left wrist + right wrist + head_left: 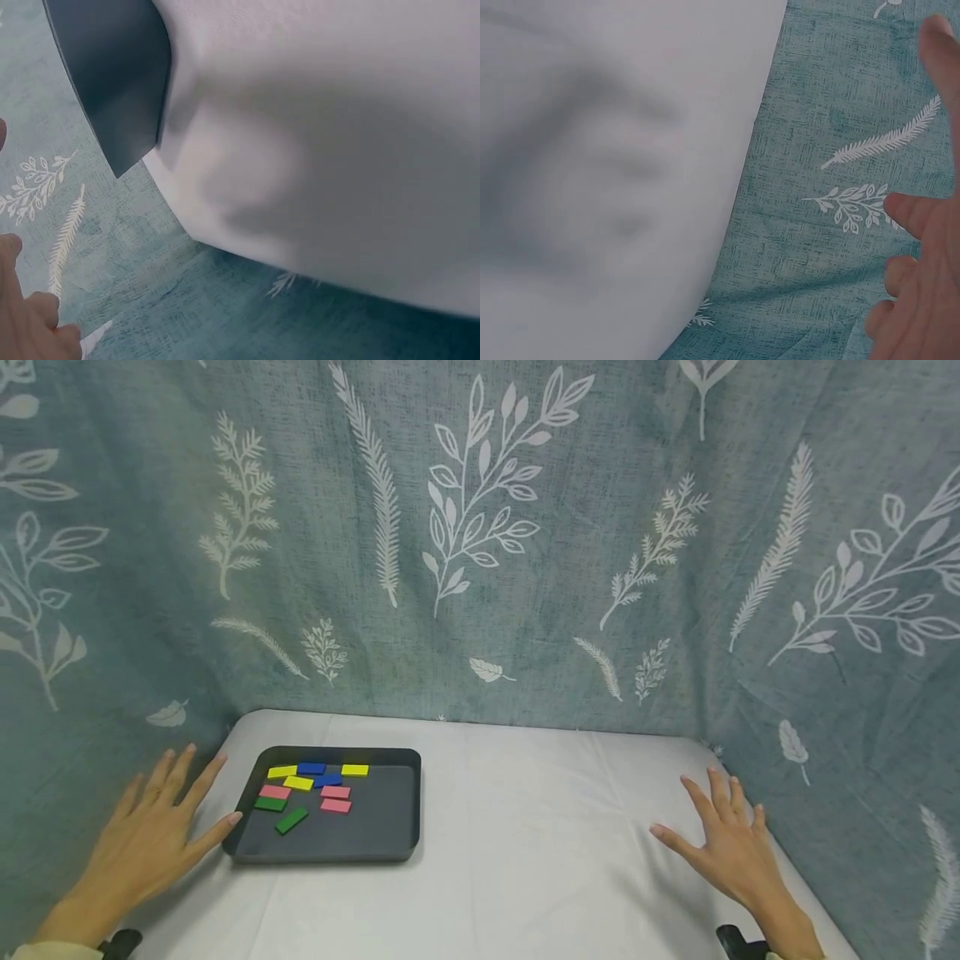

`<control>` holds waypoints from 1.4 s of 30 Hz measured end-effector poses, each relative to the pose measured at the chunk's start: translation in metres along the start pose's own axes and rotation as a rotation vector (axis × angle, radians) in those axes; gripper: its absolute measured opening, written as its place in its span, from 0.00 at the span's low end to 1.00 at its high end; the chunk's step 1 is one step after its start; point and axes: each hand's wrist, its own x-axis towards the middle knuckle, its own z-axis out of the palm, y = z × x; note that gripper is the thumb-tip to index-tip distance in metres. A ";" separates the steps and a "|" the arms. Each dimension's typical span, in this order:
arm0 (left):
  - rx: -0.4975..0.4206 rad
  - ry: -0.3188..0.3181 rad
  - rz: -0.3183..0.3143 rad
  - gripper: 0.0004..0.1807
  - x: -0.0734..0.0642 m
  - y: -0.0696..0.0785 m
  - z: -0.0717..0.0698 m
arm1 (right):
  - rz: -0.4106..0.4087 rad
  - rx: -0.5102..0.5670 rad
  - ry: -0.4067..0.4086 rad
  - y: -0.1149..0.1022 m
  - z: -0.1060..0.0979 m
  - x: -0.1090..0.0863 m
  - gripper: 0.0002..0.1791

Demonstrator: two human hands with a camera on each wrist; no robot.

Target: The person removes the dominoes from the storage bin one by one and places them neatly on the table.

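Note:
A dark grey tray (pixel 382 827) lies on the left of the white table. Flat coloured blocks are grouped toward its left and back: three yellow blocks (pixel 355 770), two blue blocks (pixel 327 781), three pink blocks (pixel 336 807) and two green blocks (pixel 292 821). Left of the tray, my left hand (pixel 150 835) has its fingers spread and holds nothing. Its thumb overlaps the tray's left rim in the head view; whether they touch I cannot tell. Over the table's right side, my right hand (pixel 738 852) is spread too, holding nothing, far from the tray.
A white cloth (pixel 525 843) covers the table. Green-blue fabric with white leaf prints (pixel 465 652) hangs behind the table and along both sides. Shadows of the hands fall on the white cloth.

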 end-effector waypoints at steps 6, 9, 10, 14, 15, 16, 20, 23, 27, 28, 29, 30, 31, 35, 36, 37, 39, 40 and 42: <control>-0.226 -0.090 -0.063 0.49 0.003 0.002 0.001 | 0.060 0.001 -0.040 -0.003 0.002 0.001 0.53; -0.387 -0.175 -0.127 0.47 0.007 0.002 0.001 | 0.097 0.017 -0.056 -0.007 0.004 0.001 0.51; -0.427 -0.198 -0.151 0.46 0.008 0.002 0.002 | 0.103 0.023 -0.050 -0.009 0.006 0.001 0.50; -0.549 -0.228 -0.211 0.43 0.009 0.000 0.007 | 0.111 0.059 -0.015 -0.017 0.014 0.003 0.45; -0.583 -0.232 -0.223 0.42 0.009 -0.001 0.009 | 0.116 0.071 -0.006 -0.019 0.017 0.004 0.44; -0.616 -0.234 -0.230 0.42 0.009 -0.001 0.012 | 0.120 0.082 -0.001 -0.020 0.019 0.005 0.43; -0.738 -0.270 -0.262 0.43 0.010 -0.004 0.018 | 0.131 0.140 0.005 -0.028 0.030 0.009 0.40; -0.782 -0.288 -0.275 0.44 0.010 -0.005 0.022 | 0.135 0.182 0.007 -0.035 0.039 0.013 0.37; -0.814 -0.304 -0.293 0.45 0.010 -0.007 0.029 | 0.143 0.230 0.016 -0.043 0.051 0.018 0.34; -0.823 -0.313 -0.297 0.45 0.010 -0.008 0.030 | 0.146 0.243 0.016 -0.046 0.054 0.019 0.34; -0.834 -0.327 -0.305 0.46 0.010 -0.009 0.032 | 0.146 0.256 0.014 -0.048 0.057 0.021 0.34; -0.842 -0.340 -0.311 0.46 0.009 -0.009 0.033 | 0.146 0.271 0.011 -0.051 0.060 0.022 0.34; -0.854 -0.350 -0.311 0.46 0.009 -0.010 0.035 | 0.145 0.287 0.009 -0.053 0.063 0.024 0.33; -0.907 -0.392 -0.309 0.46 0.009 -0.011 0.037 | 0.127 0.338 0.007 -0.065 0.074 0.030 0.32; -0.912 -0.395 -0.304 0.45 0.009 -0.011 0.037 | 0.123 0.350 0.009 -0.068 0.076 0.031 0.32; -0.921 -0.399 -0.301 0.45 0.010 -0.011 0.037 | 0.117 0.359 0.011 -0.070 0.078 0.033 0.31; -0.933 -0.410 -0.293 0.46 0.012 -0.011 0.038 | 0.106 0.384 0.013 -0.075 0.081 0.036 0.29; -0.936 -0.408 -0.279 0.45 0.013 -0.012 0.038 | 0.100 0.396 0.014 -0.078 0.082 0.037 0.28; -0.936 -0.419 -0.276 0.45 0.014 -0.013 0.038 | 0.091 0.416 0.010 -0.083 0.085 0.041 0.28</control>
